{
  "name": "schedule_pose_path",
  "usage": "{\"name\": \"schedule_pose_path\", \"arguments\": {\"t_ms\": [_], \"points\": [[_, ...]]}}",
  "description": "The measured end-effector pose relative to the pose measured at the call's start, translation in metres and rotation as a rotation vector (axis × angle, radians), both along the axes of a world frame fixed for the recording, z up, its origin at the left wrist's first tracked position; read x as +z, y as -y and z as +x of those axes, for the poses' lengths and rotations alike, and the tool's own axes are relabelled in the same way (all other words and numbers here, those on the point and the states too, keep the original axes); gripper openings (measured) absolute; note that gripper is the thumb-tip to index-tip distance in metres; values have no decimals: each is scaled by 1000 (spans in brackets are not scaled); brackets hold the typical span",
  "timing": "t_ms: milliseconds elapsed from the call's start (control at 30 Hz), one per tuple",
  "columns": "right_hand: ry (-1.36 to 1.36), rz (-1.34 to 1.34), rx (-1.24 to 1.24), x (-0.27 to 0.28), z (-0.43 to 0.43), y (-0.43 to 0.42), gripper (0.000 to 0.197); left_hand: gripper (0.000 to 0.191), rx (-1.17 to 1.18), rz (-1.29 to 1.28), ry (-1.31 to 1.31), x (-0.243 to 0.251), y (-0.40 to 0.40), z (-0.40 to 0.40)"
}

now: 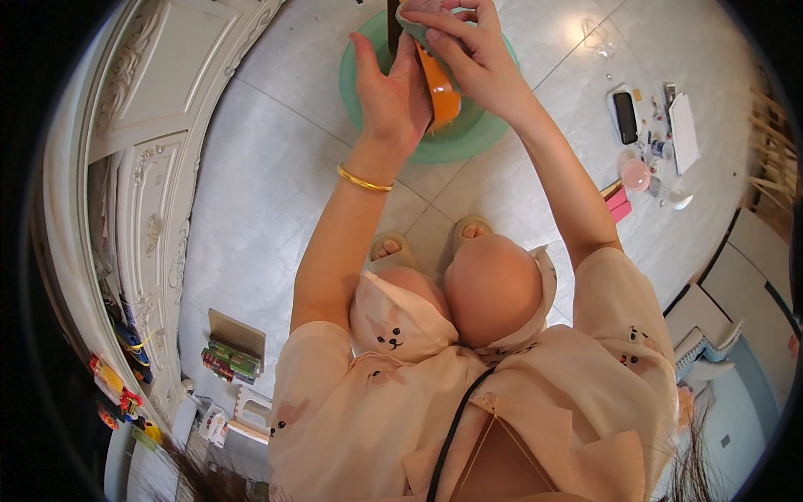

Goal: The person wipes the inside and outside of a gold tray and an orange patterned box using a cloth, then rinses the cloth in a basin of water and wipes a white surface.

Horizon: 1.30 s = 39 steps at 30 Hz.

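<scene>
My left hand (398, 100), with a gold bangle at the wrist, supports a glossy orange object (445, 103) with a dark edge. The thumb sticks out to the side, and the fingers are partly hidden behind the object. In my right hand (473, 56) a grey-green cloth (414, 28) lies against the object's upper part. Both hands are above a translucent green basin (467, 147) on the floor. Wet-looking drips hang from the object's lower end. Its top runs out of the picture, so its exact kind cannot be told.
White carved cabinets (157, 69) line the left side. On the tiled floor to the right lie a dark phone-like device (625, 118), a white pad (684, 132), a pink round container (635, 174) and small items. An open box (235, 345) stands at lower left. My knees (492, 288) are below the basin.
</scene>
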State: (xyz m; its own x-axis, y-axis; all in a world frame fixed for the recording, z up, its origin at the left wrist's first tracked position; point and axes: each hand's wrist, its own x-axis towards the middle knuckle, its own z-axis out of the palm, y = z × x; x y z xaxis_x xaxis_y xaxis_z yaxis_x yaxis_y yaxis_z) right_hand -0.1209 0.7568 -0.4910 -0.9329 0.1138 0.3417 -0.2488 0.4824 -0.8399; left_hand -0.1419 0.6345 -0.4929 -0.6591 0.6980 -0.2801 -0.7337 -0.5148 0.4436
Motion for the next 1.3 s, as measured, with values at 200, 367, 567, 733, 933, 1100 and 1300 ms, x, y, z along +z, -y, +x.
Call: {"name": "schedule_pose_path", "arguments": {"t_ms": [200,367,567,733,933,1100,1300], "points": [[117,109,9,14,19,11,32,81,13,509,37,-3,7,-14],[-14,272,-23,-12,51,29,35,67,180,285,233,0,14,-20],[-149,185,26,-51,53,42,39,28,222,-284,98,-18,17,-13],[-157,134,98,-65,59,57,40,30,225,-318,311,-18,44,-15],[-278,-155,-24,-97,67,46,23,42,233,-229,325,-28,57,-8],[-50,-247,-497,-144,59,13,13,47,263,-243,312,-9,70,5],[295,-878,-605,-181,32,-26,20,48,246,-287,280,20,95,19]]}}
